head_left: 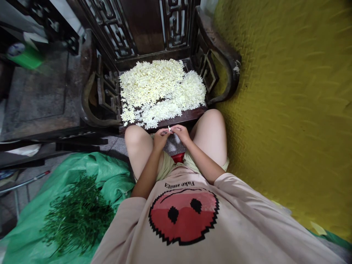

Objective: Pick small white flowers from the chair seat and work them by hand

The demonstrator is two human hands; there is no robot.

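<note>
My left hand point(161, 138) and my right hand point(180, 133) meet between my knees, just in front of the chair seat. Their fingertips pinch a small white flower point(169, 129), partly hidden by the fingers. Beyond them, a wide heap of small flowers point(154, 82) covers most of the dark wooden seat. The heap is cream-yellow at the back left, and a whiter pile point(191, 90) lies on the right and along the front.
A carved wooden armchair point(229, 66) holds the heap. To the left, a green sack point(110, 167) has a bunch of thin green stems point(79, 216) on it. Tape with a green side point(26, 55) lies on a dark wooden surface point(41, 95). A yellow textured wall covering point(288, 110) is on the right.
</note>
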